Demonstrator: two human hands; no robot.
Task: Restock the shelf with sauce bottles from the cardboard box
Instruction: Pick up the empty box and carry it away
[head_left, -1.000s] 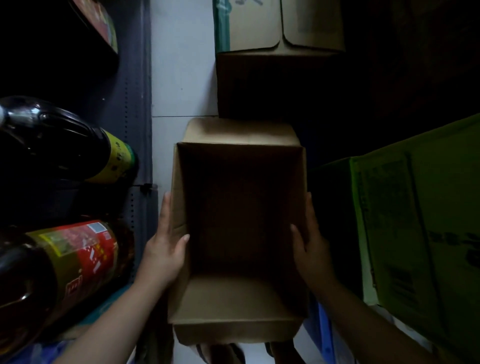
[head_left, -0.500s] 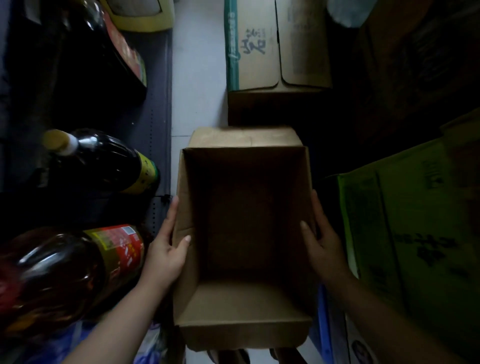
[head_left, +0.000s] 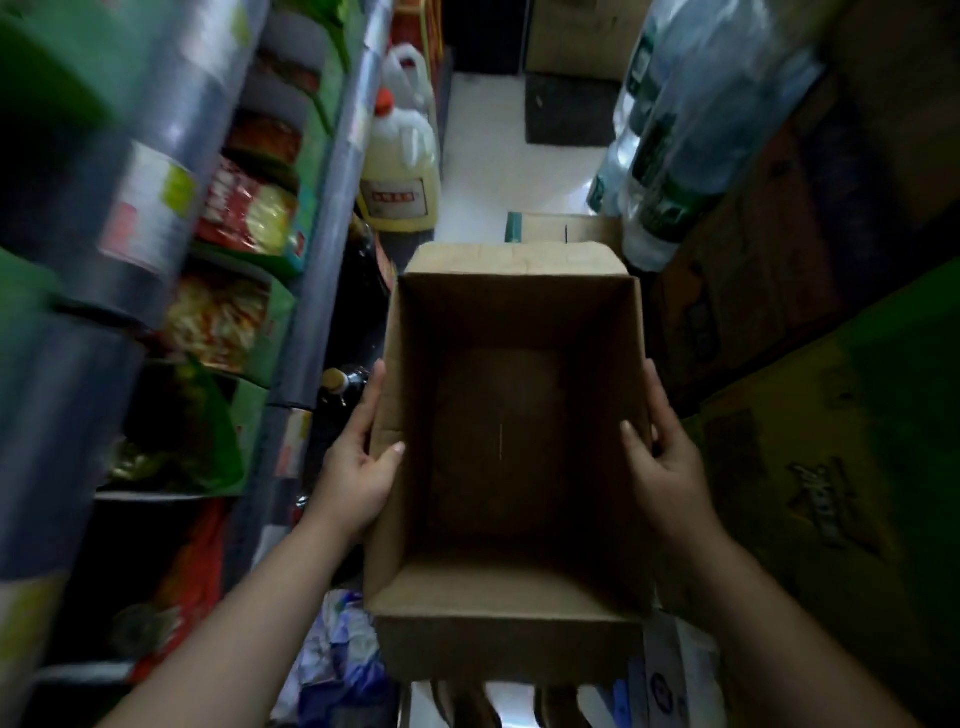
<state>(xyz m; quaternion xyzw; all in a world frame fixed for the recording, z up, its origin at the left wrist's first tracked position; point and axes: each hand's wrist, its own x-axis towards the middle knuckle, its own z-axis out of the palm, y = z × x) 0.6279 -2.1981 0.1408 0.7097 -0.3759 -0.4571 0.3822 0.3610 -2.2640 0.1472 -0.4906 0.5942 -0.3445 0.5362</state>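
No bottles remain in the cardboard box (head_left: 514, 441); your left hand (head_left: 358, 467) and right hand (head_left: 667, 462) grip its sides, so restocking looks done.

Pale floor (head_left: 483, 171) bears a yellow oil jug (head_left: 400, 171); left shelves (head_left: 332, 208) hold packets (head_left: 244, 208)

Narrow stockroom aisle, crowded on both sides

A large yellow oil jug (head_left: 400, 171) with an orange cap stands on the pale floor (head_left: 488, 171); shrink-wrapped water bottles (head_left: 675, 124) lean at right above stacked green cartons (head_left: 831, 467); a dark mat (head_left: 569, 111) lies beyond.
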